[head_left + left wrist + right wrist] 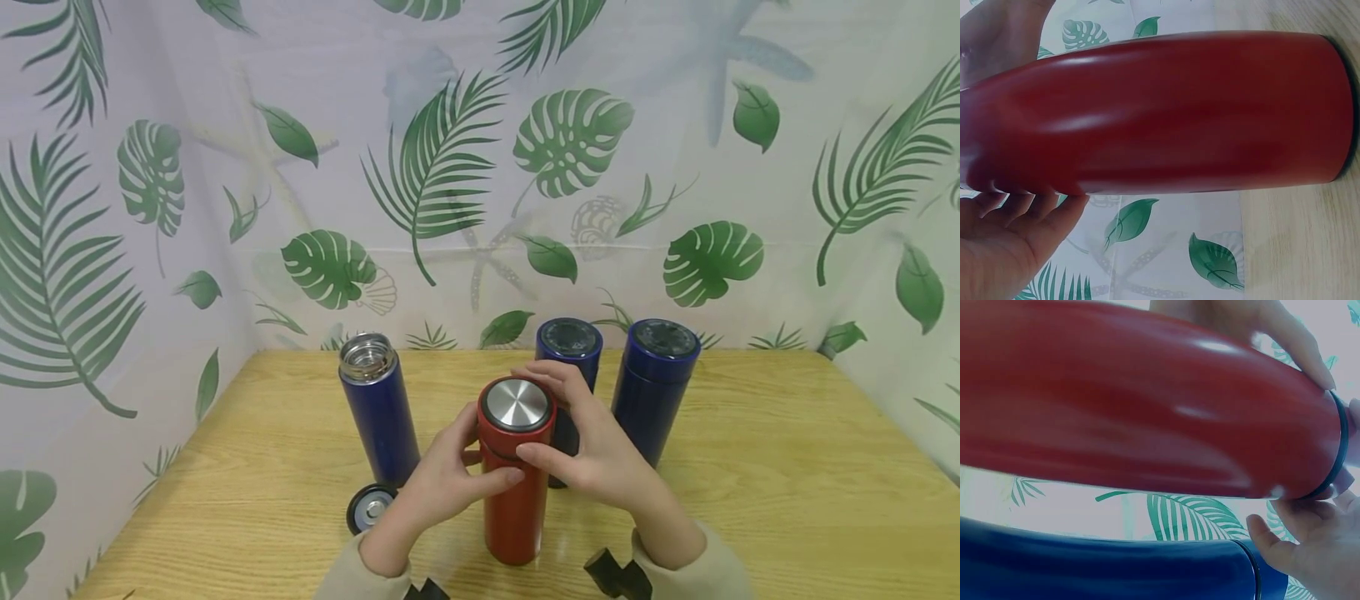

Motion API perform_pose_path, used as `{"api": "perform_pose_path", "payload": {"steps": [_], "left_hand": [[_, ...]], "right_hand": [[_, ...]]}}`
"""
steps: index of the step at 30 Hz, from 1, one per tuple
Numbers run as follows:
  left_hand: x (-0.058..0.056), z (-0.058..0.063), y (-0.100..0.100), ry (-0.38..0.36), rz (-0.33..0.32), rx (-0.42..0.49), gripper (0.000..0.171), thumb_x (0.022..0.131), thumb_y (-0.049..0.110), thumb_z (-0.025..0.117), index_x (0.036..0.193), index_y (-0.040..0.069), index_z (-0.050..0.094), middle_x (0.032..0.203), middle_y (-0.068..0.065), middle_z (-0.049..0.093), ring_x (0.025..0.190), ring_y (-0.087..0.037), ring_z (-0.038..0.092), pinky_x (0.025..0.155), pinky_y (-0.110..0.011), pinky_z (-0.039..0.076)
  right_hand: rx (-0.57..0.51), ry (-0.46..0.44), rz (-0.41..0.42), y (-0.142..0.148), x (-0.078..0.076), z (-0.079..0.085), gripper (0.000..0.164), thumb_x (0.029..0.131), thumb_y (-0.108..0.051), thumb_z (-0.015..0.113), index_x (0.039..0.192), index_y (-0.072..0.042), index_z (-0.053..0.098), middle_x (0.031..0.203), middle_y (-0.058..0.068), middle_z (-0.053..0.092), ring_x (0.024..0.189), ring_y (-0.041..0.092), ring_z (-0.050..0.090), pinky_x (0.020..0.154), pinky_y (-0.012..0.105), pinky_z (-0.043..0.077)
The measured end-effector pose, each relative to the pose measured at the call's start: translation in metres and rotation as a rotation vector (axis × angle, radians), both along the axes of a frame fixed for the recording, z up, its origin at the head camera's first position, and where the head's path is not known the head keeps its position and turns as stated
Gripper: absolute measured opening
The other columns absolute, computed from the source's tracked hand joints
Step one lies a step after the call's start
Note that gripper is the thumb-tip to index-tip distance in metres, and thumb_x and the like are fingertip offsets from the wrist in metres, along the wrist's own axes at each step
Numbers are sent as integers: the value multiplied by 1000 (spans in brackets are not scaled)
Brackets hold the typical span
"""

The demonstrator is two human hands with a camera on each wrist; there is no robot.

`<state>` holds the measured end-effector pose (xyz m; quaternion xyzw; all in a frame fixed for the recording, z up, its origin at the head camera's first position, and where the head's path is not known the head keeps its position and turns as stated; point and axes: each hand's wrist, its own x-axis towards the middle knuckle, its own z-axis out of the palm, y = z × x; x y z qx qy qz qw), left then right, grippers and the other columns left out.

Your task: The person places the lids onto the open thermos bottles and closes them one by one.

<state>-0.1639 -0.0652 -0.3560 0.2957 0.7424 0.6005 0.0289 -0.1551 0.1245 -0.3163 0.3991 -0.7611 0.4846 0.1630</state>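
Observation:
A red thermos (pixel 516 517) with a shiny silver-topped lid (pixel 517 404) stands upright on the table between my two hands. My left hand (pixel 442 479) grips it from the left, thumb across the front of the body below the lid seam. From the right, my right hand (pixel 600 454) holds the lid, its thumb by the seam and its fingers curled around the back. The side of the red thermos (pixel 1197 112) fills much of the left wrist view. In the right wrist view, a dark ring (pixel 1339 447) marks the seam, with fingers around it.
An uncapped blue thermos (pixel 381 429) stands at the left, a loose lid (pixel 371 507) lying near its base. Two capped blue thermoses, one (pixel 570 337) partly behind my right hand and one (pixel 652 404) further right, stand behind. A leaf-print cloth (pixel 465 208) hangs behind the wooden table (pixel 787 467).

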Motion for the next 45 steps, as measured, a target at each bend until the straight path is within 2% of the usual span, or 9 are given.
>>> {"api": "perform_pose_path", "payload": {"steps": [3,9,12,16,22,25,27,36,45], "left_hand": [[0,0,0,-7,11,-11,60,79,24,67,131,18,37,123,2,48,109,-15,48,84,-35,44],[-1,-1,0,-7,24,-21,59,79,25,67,130,20,37,122,4,49,109,-13,47,85,-34,43],[-1,-2,1,-8,19,-17,59,79,23,67,130,20,37,122,4,48,109,-13,48,85,-34,43],[-1,-1,1,-8,13,-10,60,79,23,67,130,21,37,123,4,48,108,-14,48,84,-34,43],[-1,1,0,6,12,-9,61,78,23,68,131,20,36,124,4,47,109,-14,48,83,-36,44],[-1,0,0,7,13,-11,62,78,23,68,131,20,36,124,4,47,109,-14,48,83,-36,44],[0,0,0,6,14,-10,62,78,23,68,131,20,36,124,4,47,108,-14,48,83,-35,44],[1,0,1,-2,23,-17,62,78,24,68,131,21,36,123,5,47,110,-13,47,85,-36,43],[1,0,1,7,11,-5,61,78,21,68,130,19,37,123,3,47,111,-13,46,85,-35,43]], "right_hand": [[1,-14,-15,-1,-1,-1,64,74,-6,68,127,-5,32,124,9,46,113,20,43,93,32,36],[28,-51,-204,-9,2,-4,74,65,-18,79,124,-11,34,112,2,48,100,14,45,81,36,42],[27,-48,-231,-11,3,-4,76,63,-17,80,123,-10,35,110,3,48,98,14,46,78,36,44],[25,-9,-185,-8,2,-3,72,66,-11,78,124,-8,35,112,4,51,99,15,48,80,34,43],[-17,14,11,1,-3,0,64,74,0,68,127,-5,31,121,9,49,110,19,47,92,28,36],[-18,6,54,3,-4,0,62,77,-1,64,128,-5,30,125,11,46,112,21,46,93,28,35],[-14,-11,40,2,-3,0,61,77,-4,64,128,-6,30,126,10,45,112,21,44,93,31,36],[30,-18,-197,-7,1,-4,68,68,-12,76,123,-7,36,110,4,51,97,15,46,80,32,42],[12,49,-103,-1,0,-2,60,73,-8,71,122,-4,37,114,5,53,104,18,49,84,36,41]]}}
